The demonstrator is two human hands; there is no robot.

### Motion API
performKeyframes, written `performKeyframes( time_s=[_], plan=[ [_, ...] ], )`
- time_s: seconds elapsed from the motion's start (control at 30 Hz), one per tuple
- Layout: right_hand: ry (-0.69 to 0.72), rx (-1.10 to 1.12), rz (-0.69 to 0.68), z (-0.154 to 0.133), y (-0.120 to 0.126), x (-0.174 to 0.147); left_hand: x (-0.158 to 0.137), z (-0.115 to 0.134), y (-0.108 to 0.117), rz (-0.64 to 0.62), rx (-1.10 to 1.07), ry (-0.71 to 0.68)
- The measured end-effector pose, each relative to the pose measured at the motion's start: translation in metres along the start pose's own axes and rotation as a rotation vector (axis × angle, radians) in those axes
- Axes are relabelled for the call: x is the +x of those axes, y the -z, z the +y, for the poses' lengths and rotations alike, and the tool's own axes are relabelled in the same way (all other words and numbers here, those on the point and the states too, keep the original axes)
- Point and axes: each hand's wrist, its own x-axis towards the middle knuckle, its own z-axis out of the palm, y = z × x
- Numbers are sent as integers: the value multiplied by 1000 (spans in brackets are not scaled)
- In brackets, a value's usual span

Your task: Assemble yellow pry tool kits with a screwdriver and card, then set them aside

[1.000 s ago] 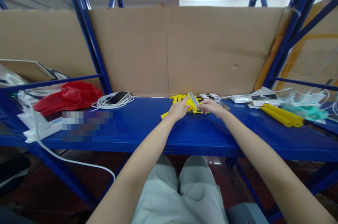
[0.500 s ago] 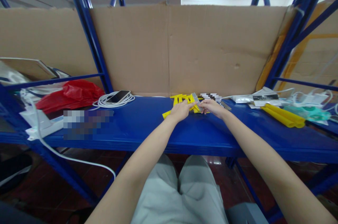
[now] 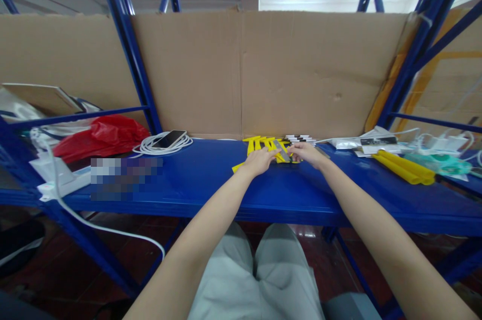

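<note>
1. Back-centre of the blue shelf (image 3: 211,174): grey strip (image 3: 280,151), tilted up a second ago, now lies lower and flatter over yellow pieces (image 3: 257,143); looks like placing or lining up.
2. Left hand (image 3: 261,160): fingers stretched out, tips at strip; pinch, can't tell.
3. Right hand (image 3: 307,153): fingers curled just beside strip's right edge; grip unclear.

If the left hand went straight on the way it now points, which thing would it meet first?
Most likely the grey strip among the yellow pieces; the left hand seems to be at its edge, perhaps touching it, but depth is hard to judge.
</note>
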Motion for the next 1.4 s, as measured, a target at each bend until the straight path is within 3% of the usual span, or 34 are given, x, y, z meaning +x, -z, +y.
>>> performKeyframes(
  time_s=[0.1, 0.17, 0.33, 0.57, 0.7, 0.9, 1.13, 1.4],
  plan=[
    [77, -308, 262, 15, 14, 10, 1, -1, -1, -12, -6, -4],
    [102, -494, 341, 26, 23, 16, 1, -2, -1, -17, -12, -6],
    [11, -701, 290, 46, 35, 19, 2, -2, -1, -14, -55, 7],
    [-89, -821, 193, 50, 35, 20, 1, 0, 0, -9, -126, 27],
    [-68, -850, 185, 52, 33, 23, 0, 1, 2, -3, -144, 15],
    [71, -786, 176, 54, 28, 43, -1, 1, 2, -6, -130, 0],
    [-46, -767, 42, 36, 24, 61, 0, 2, 0, 1, -113, -7],
    [-1, -527, 53, 38, 10, 58, 1, 1, -1, -11, -108, -23]
  ],
)
